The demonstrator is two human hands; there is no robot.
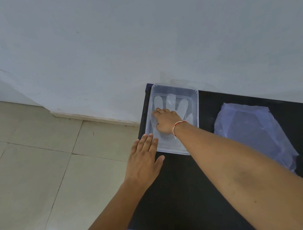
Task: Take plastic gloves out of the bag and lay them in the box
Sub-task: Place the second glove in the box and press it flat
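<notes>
A clear plastic box (pixel 197 107) stands at the far left corner of a black table (pixel 186 193). Inside it lies a translucent plastic glove (pixel 182 106), fingers pointing away from me. My right hand (pixel 165 122) is inside the box, pressing flat on the glove with fingers spread, a red and white thread around its wrist. My left hand (pixel 144 160) rests flat against the box's near left corner, fingers together, holding nothing. A flat, bluish plastic bag (pixel 253 130) lies on the table to the right of the box.
The table's left edge runs right beside the box, with beige floor tiles (pixel 42 159) below. A pale wall (pixel 141 43) stands directly behind the table.
</notes>
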